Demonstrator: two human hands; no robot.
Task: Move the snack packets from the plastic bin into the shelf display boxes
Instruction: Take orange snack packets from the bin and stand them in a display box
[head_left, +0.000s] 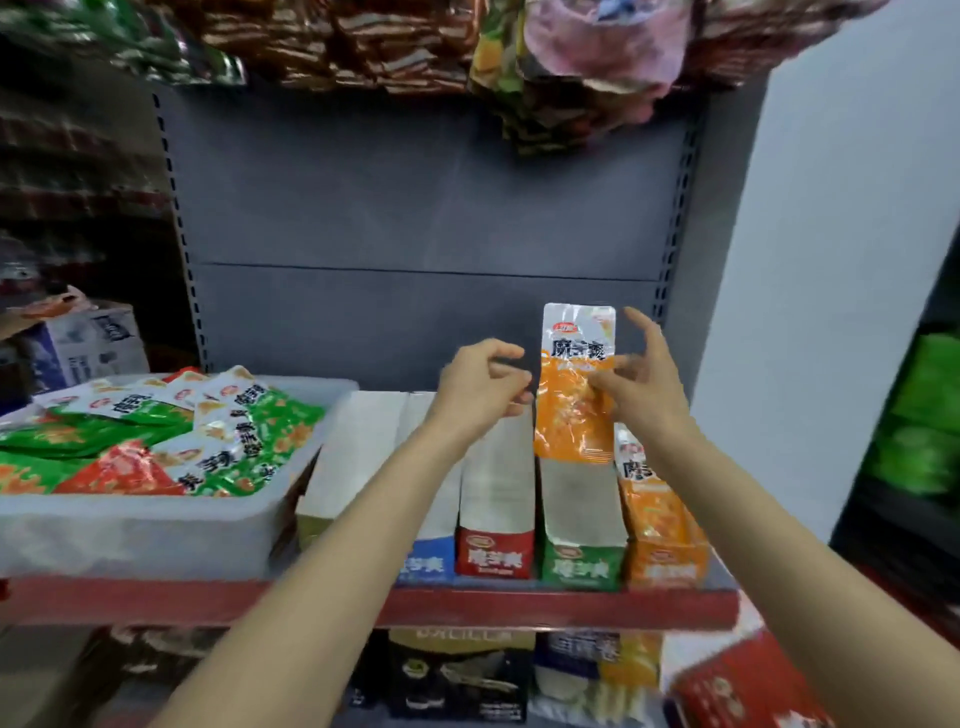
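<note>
Two hands are raised over a row of display boxes on the shelf. The right hand pinches an orange packet by its right edge, thumb in front, index finger stretched upward behind it. The packet stands upright, its lower end above the green box, just left of the orange box, where more orange packets already stand. The left hand hovers just left of the packet, over the red box; its fingers are curled with thumb and fingertips nearly together, and whether they touch the packet's edge I cannot tell. A blue box sits left of the red one, partly hidden by the left forearm, and a pale box stands beside that. At the shelf's left end, the bin holds a heap of green, red and orange packets. More goods hang above and fill the shelf below.
</note>
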